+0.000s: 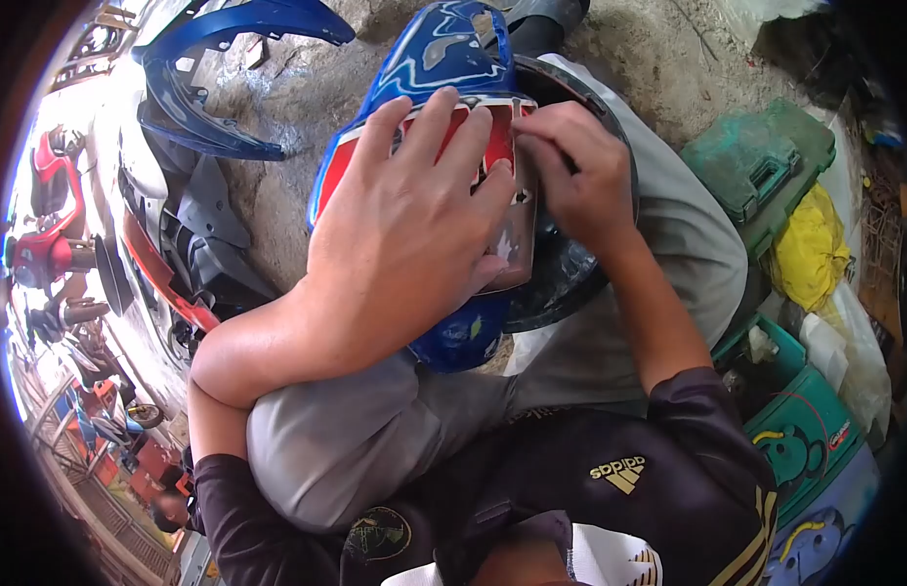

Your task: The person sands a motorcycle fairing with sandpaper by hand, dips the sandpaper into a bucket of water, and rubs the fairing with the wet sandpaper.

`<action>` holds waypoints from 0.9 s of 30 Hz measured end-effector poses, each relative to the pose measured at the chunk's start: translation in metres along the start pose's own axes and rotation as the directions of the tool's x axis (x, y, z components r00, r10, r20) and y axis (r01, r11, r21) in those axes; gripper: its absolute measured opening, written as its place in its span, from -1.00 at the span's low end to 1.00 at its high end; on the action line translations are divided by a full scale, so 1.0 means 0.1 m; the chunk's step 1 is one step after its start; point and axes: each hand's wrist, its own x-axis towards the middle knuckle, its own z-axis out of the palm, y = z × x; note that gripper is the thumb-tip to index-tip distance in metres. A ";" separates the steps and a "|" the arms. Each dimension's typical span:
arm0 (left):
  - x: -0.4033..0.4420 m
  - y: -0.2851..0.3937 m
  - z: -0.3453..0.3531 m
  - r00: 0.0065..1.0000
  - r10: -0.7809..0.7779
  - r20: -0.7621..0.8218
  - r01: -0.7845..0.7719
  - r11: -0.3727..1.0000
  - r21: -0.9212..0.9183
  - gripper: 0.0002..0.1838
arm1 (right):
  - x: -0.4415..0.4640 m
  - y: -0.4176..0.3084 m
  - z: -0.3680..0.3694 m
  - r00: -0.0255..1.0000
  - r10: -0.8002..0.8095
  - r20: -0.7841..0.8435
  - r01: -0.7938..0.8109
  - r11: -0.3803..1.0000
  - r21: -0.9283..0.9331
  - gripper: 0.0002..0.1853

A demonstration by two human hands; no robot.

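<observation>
A blue, white and red motorcycle body panel (447,61) rests against a black round rim (570,272) between my knees. My left hand (404,200) lies spread over the red part of the panel, its fingers apart and pointing up the panel. At the panel's right edge my right hand (582,166) has its thumb and forefinger closed together on the edge of a red and silver sticker (512,230). Part of the sticker is hidden under my left hand.
A curved blue fairing (170,98) and dark plastic parts (211,210) lie on the ground at the left. To the right are a green case (761,161), a yellow bag (811,249) and a green toolbox (795,420). A person's head (170,510) shows at lower left.
</observation>
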 end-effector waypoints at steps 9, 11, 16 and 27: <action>-0.07 -0.03 -0.06 1.000 -0.011 0.029 0.010 0.999 0.037 -0.28 | 0.01 -0.03 0.18 0.999 -0.041 -0.036 0.045 0.993 0.105 -0.87; -0.06 -0.03 -0.07 1.000 -0.005 0.028 0.004 0.999 0.045 -0.28 | -0.03 0.13 0.17 0.999 0.004 -0.040 -0.002 0.999 0.036 -0.86; -0.07 -0.03 -0.03 1.000 -0.011 0.015 0.011 1.000 0.028 -0.27 | -0.07 -0.07 0.16 0.999 0.000 -0.032 0.002 0.998 0.059 -0.86; -0.05 -0.05 -0.03 1.000 -0.010 -0.011 0.010 0.999 0.034 -0.26 | -0.06 0.12 0.12 0.998 0.035 -0.049 -0.036 0.999 -0.004 -0.87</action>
